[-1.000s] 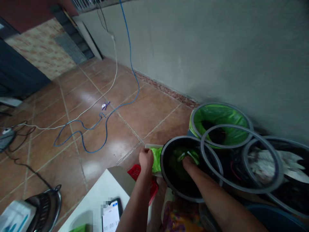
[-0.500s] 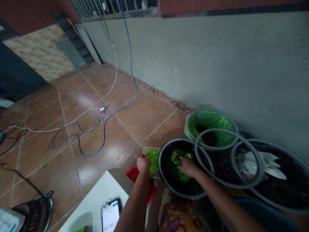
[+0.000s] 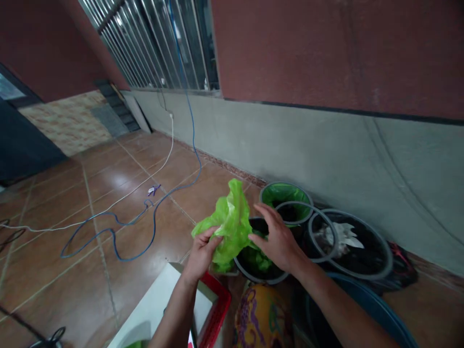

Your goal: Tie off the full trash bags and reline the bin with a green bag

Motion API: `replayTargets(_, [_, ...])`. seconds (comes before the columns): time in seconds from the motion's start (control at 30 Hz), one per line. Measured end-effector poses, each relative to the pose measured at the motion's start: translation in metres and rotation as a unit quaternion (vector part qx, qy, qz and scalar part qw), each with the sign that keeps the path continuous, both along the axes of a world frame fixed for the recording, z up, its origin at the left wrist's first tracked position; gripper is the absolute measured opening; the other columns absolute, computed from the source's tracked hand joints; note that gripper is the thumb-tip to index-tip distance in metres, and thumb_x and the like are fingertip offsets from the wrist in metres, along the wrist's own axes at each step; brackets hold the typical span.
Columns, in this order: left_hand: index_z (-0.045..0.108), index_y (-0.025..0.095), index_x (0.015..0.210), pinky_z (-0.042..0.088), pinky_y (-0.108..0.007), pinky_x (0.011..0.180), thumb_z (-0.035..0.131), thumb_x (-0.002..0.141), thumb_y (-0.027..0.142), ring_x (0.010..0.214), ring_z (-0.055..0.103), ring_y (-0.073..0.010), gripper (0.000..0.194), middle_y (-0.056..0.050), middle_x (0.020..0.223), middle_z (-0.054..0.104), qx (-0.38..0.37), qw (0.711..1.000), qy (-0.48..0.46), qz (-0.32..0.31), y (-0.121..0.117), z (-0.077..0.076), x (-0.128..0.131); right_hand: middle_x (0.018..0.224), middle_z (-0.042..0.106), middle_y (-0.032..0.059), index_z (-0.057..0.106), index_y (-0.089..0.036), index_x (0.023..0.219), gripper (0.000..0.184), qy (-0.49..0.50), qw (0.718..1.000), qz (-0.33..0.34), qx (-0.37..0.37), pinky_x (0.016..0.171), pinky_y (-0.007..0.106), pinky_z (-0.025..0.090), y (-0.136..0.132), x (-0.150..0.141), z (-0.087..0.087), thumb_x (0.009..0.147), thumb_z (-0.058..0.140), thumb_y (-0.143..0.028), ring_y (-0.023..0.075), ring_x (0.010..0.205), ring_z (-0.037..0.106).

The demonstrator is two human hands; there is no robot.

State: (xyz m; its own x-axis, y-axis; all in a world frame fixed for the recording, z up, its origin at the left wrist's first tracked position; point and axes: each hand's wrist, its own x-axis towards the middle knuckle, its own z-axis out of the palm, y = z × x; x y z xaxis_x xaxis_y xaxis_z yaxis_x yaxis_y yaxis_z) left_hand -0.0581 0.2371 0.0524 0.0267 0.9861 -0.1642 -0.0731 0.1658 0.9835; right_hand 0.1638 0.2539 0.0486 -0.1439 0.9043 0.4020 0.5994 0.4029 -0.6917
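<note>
My left hand point(image 3: 203, 249) pinches a crumpled, thin, bright green plastic bag point(image 3: 232, 217) between thumb and fingers, raised above the floor. To the right of the bag is my right hand point(image 3: 277, 237), its thumb and fingers apart and holding nothing; whether the thumb tip touches the bag's edge I cannot tell. Below my right hand stands a round black bin point(image 3: 259, 279) with a grey rim, with more crumpled green material point(image 3: 258, 260) inside. Part of the bin is hidden behind my hand and the bag.
Beyond stands a bin point(image 3: 286, 184) lined with green plastic. A loose grey ring point(image 3: 334, 232) leans across it and a wide black-lined bin point(image 3: 380, 270). A blue tub point(image 3: 384, 314) is at lower right. A white box point(image 3: 155, 295) and red basket point(image 3: 221, 299) are near my left arm. A blue cable point(image 3: 154, 232) crosses the floor.
The view has tilted up. My left hand has lifted the green bag from beside the black bin. My right hand has come out of that bin and opened beside the bag.
</note>
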Motion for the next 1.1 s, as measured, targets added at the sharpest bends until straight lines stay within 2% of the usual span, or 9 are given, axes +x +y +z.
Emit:
replayTargets(0.1, [0.076, 0.014, 0.083, 0.045, -0.019, 0.057, 0.078, 0.070, 0.043, 0.057, 0.054, -0.0088, 0.032, 0.001, 0.066, 0.066, -0.013, 0.990, -0.035, -0.138, -0.014, 0.028, 0.022, 0.152, 0.040, 0.0138, 0.029, -0.019, 0.151, 0.086, -0.075, 0.996, -0.010, 0.055, 0.114, 0.048, 0.035, -0.008, 0.009, 0.021, 0.073, 0.065, -0.022, 0.0290, 0.140, 0.036])
replayTargets(0.2, [0.077, 0.014, 0.086, 0.047, -0.021, 0.060, 0.079, 0.068, 0.041, 0.060, 0.057, -0.0102, 0.033, -0.001, 0.069, 0.069, -0.006, 0.978, -0.047, -0.201, -0.021, 0.049, 0.041, 0.147, 0.046, 0.0160, 0.040, -0.016, 0.146, 0.080, -0.147, 0.980, -0.120, 0.056, 0.110, 0.047, 0.036, -0.018, 0.045, 0.021, 0.070, 0.062, -0.016, 0.0312, 0.135, 0.042])
replayTargets(0.4, [0.077, 0.015, 0.092, 0.048, -0.023, 0.063, 0.063, 0.075, 0.027, 0.067, 0.063, -0.0148, 0.025, -0.003, 0.081, 0.075, 0.069, 0.986, 0.131, -0.070, -0.014, 0.043, 0.058, 0.099, 0.072, 0.0104, 0.072, -0.019, 0.094, 0.034, -0.247, 0.903, -0.336, -0.103, 0.085, 0.039, 0.044, -0.080, 0.171, 0.000, 0.070, 0.051, -0.008, 0.0279, 0.097, 0.063])
replayTargets(0.5, [0.077, 0.016, 0.092, 0.050, -0.027, 0.074, 0.057, 0.076, 0.019, 0.082, 0.067, -0.0198, 0.026, -0.007, 0.093, 0.076, 0.116, 0.942, 0.316, -0.008, -0.011, 0.023, 0.071, 0.075, 0.071, 0.0060, 0.071, -0.019, 0.088, 0.027, -0.142, 0.895, -0.372, -0.202, 0.063, 0.030, 0.043, -0.124, 0.215, -0.006, 0.068, 0.054, -0.013, 0.0221, 0.070, 0.064])
replayTargets(0.63, [0.075, 0.015, 0.095, 0.048, -0.031, 0.082, 0.056, 0.079, 0.022, 0.090, 0.067, -0.0232, 0.026, -0.012, 0.099, 0.075, 0.119, 0.894, 0.430, 0.033, -0.025, 0.002, 0.106, 0.072, 0.073, 0.0049, 0.071, -0.018, 0.090, 0.026, 0.181, 0.865, -0.410, -0.227, 0.061, 0.031, 0.049, -0.180, 0.225, -0.010, 0.068, 0.064, -0.030, 0.0227, 0.065, 0.066])
replayTargets(0.77, [0.071, 0.017, 0.087, 0.046, -0.027, 0.072, 0.051, 0.085, 0.034, 0.075, 0.064, -0.0190, 0.027, -0.007, 0.081, 0.072, 0.138, 0.910, 0.390, -0.020, -0.050, -0.014, 0.143, 0.099, 0.076, 0.0092, 0.068, -0.016, 0.109, 0.054, 0.326, 0.858, -0.317, -0.239, 0.084, 0.040, 0.054, -0.238, 0.207, -0.013, 0.061, 0.078, -0.039, 0.0277, 0.091, 0.070])
replayTargets(0.87, [0.069, 0.018, 0.078, 0.043, -0.024, 0.065, 0.053, 0.083, 0.037, 0.067, 0.060, -0.0157, 0.025, -0.003, 0.072, 0.068, 0.136, 0.936, 0.317, -0.069, -0.064, -0.024, 0.162, 0.112, 0.074, 0.0075, 0.068, -0.019, 0.111, 0.053, 0.371, 0.844, -0.286, -0.261, 0.093, 0.038, 0.052, -0.275, 0.202, -0.018, 0.064, 0.079, -0.042, 0.0259, 0.106, 0.067])
replayTargets(0.97, [0.067, 0.018, 0.075, 0.041, -0.022, 0.058, 0.057, 0.078, 0.038, 0.061, 0.055, -0.0134, 0.022, 0.000, 0.067, 0.065, 0.100, 0.962, 0.223, -0.123, -0.072, -0.028, 0.174, 0.097, 0.076, 0.0073, 0.073, -0.019, 0.094, 0.041, 0.396, 0.813, -0.326, -0.276, 0.083, 0.036, 0.055, -0.295, 0.208, -0.023, 0.066, 0.075, -0.049, 0.0257, 0.094, 0.069])
replayTargets(1.1, [0.070, 0.016, 0.084, 0.041, -0.022, 0.057, 0.063, 0.069, 0.032, 0.058, 0.054, -0.0122, 0.023, 0.001, 0.069, 0.066, 0.023, 0.977, 0.080, -0.197, -0.078, -0.016, 0.182, 0.066, 0.069, 0.0026, 0.068, -0.020, 0.070, 0.029, 0.225, 0.854, -0.414, -0.218, 0.060, 0.030, 0.047, -0.298, 0.228, -0.021, 0.064, 0.068, -0.049, 0.0216, 0.065, 0.063])
